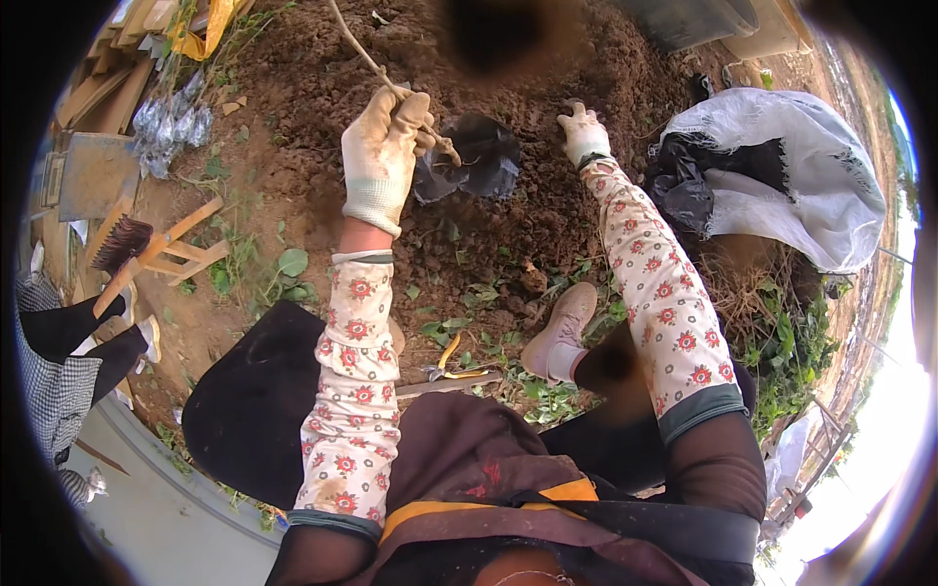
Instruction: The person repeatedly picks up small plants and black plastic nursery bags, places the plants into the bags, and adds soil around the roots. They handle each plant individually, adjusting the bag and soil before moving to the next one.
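Observation:
My left hand (385,150), in a soiled white work glove, grips a thin woody stem (364,53) near its lower end. The stem's knobbly base (448,150) hangs over a black plastic film bag (492,155) that lies on the loose brown soil (308,95). What the bag holds is hard to make out. To the right, my gloved right hand (584,132) rests at the soil heap with its fingers apart and pointing away from me. Some of its fingertips touch or enter the soil; nothing is visible in it.
Yellow-handled pruning shears (448,362) lie before me. A white woven sack (813,168) with black plastic stands right, below large tubs (696,22). At left are bundled plants with plastic-wrapped roots (172,121), a wooden-handled brush (121,245) and another person's legs (80,351).

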